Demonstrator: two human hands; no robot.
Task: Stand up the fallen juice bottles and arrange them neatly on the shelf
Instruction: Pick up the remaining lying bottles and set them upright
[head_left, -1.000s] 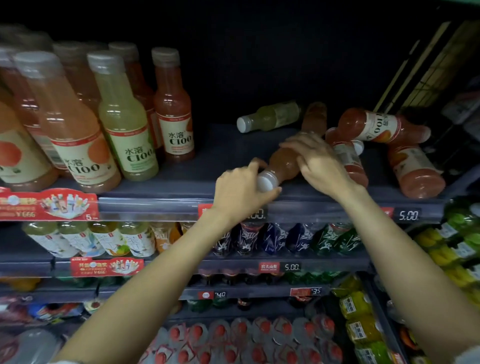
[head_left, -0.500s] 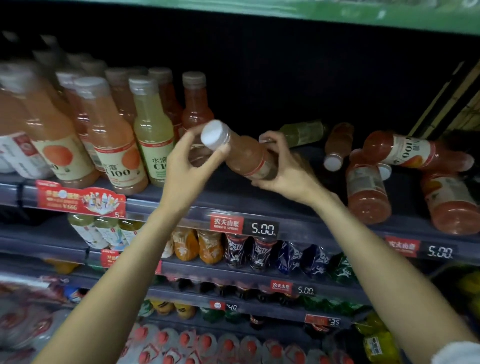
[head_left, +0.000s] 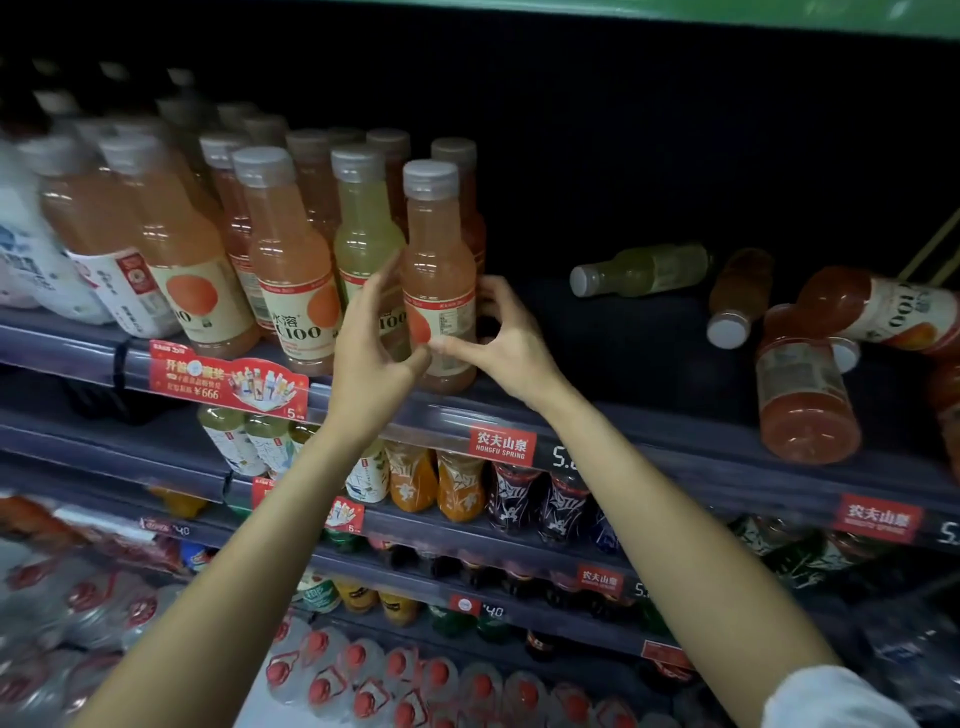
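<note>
Shop shelf (head_left: 649, 421), upright juice bottle (head_left: 439, 291) between both hands, seemingly touching

Dim, dark shelf back (head_left: 675, 156); left-edge bottles (head_left: 78, 223) motion-blurred, wide-angle bowing.

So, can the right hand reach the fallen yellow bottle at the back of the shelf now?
Probably yes. The right hand is at the upright orange bottle, and the shelf between it and the fallen yellow bottle is bare. It must let go first.
</note>
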